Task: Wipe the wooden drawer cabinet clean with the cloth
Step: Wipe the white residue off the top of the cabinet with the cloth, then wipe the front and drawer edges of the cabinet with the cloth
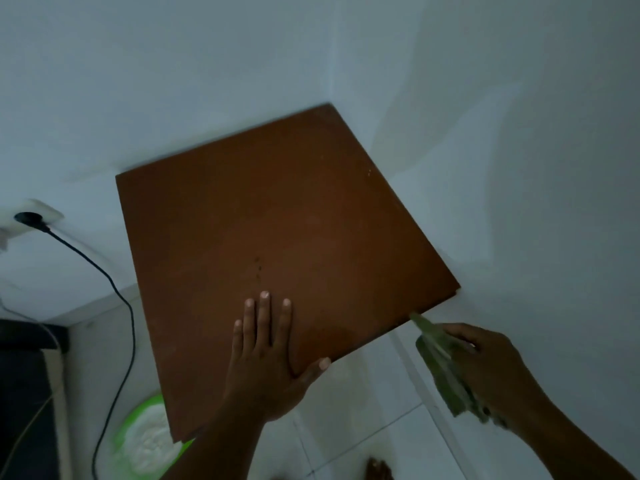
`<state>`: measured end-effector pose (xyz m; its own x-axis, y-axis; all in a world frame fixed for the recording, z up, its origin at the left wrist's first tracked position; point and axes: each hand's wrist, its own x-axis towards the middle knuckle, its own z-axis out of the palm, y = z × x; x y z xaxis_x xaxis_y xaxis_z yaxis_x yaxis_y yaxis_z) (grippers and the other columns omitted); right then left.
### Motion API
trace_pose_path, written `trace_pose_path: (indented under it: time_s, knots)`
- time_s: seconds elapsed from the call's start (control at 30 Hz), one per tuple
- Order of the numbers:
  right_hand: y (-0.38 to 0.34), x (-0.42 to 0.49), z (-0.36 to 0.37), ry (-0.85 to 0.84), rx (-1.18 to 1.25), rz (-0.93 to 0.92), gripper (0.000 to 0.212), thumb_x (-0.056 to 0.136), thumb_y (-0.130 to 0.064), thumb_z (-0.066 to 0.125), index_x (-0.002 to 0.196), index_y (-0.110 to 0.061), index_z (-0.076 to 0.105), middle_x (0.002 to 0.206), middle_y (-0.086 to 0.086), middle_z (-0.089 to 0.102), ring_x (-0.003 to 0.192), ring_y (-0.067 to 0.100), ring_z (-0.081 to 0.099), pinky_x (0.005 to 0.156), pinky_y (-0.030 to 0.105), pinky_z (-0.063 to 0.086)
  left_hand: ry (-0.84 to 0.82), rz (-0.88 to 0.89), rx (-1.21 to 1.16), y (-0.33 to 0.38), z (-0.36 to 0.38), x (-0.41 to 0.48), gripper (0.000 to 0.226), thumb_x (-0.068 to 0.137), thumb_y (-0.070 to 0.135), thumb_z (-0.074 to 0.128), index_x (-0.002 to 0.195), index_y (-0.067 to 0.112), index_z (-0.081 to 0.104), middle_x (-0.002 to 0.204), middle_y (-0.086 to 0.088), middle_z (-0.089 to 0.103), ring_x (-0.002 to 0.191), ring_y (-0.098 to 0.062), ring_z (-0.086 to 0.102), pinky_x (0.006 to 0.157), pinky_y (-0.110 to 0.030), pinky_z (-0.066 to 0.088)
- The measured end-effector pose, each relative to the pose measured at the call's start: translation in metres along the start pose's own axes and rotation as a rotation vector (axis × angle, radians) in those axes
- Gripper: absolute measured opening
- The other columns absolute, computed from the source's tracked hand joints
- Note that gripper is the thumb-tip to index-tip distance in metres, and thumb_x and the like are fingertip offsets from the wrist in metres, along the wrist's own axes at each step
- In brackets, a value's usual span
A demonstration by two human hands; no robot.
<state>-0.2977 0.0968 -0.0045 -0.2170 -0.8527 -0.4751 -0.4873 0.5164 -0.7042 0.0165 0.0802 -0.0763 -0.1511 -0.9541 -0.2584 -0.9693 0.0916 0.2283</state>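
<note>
The wooden drawer cabinet (277, 220) shows only its flat brown top, pushed into a corner of two white walls. My left hand (266, 351) lies flat on the near part of the top, fingers spread, thumb hooked over the front edge. My right hand (485, 368) is off the right of the front edge, gripping a folded greenish cloth (440, 365). The cloth's upper tip touches the front edge near the right corner. A few small dark specks dot the top just beyond my left fingertips.
A black cable (114, 306) runs from a wall socket (31, 218) at left down to the floor. A green basin (149, 438) with white contents sits on the tiled floor beside the cabinet. Dark furniture (27, 393) stands at far left. A foot (379, 469) shows at bottom.
</note>
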Motion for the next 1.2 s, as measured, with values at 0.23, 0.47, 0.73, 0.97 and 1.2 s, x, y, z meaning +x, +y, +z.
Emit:
trace_pose_path:
  time_s: [0.23,0.47,0.73,0.97,1.2]
  knots:
    - [-0.030,-0.037,0.014,-0.032,1.174,0.580,0.028,0.079,-0.016,0.057,0.089,0.003,0.074,0.083,0.024,0.073,0.062,0.033,0.072,0.056,0.041,0.061,0.009,0.030,0.002,-0.003,-0.001,0.001,0.115,0.072,0.095,0.026,0.155,0.022,-0.006,0.162,-0.011,-0.018,0.147,-0.030,-0.022,0.120,-0.053,0.002]
    - [-0.009,-0.080,0.083,0.108,1.519,0.525,0.037,0.080,-0.025,0.061,0.107,-0.003,0.074,0.103,0.019,0.072,0.083,0.036,0.073,0.074,0.050,0.060,0.003,0.110,0.000,-0.013,0.000,0.000,0.120,0.066,0.099,0.017,0.152,0.023,-0.019,0.159,-0.013,-0.028,0.143,-0.032,-0.032,0.119,-0.052,-0.009]
    - [0.004,-0.127,0.121,0.083,1.680,0.422,0.039,0.070,-0.021,0.063,0.103,-0.005,0.078,0.108,0.024,0.072,0.083,0.041,0.074,0.063,0.052,0.060,-0.013,0.157,-0.003,-0.018,0.002,0.002,0.125,0.060,0.101,0.010,0.151,0.022,-0.022,0.157,-0.014,-0.032,0.140,-0.034,-0.037,0.118,-0.054,-0.011]
    - [0.020,-0.141,0.120,0.075,1.632,0.434,0.036,0.090,-0.023,0.047,0.102,-0.002,0.074,0.094,0.026,0.073,0.070,0.040,0.073,0.053,0.047,0.060,-0.002,0.151,0.056,-0.016,0.004,0.003,0.133,0.053,0.105,0.014,0.150,0.022,-0.025,0.156,-0.014,-0.033,0.141,-0.035,-0.036,0.118,-0.054,-0.010]
    - [0.056,-0.129,0.127,-0.016,1.640,0.436,0.046,0.094,-0.027,0.048,0.131,-0.004,0.060,0.118,0.028,0.066,0.089,0.043,0.070,0.072,0.051,0.059,0.038,0.127,0.128,-0.015,0.008,0.001,0.136,0.050,0.106,0.015,0.149,0.023,-0.027,0.158,-0.014,-0.031,0.142,-0.035,-0.032,0.119,-0.054,-0.007]
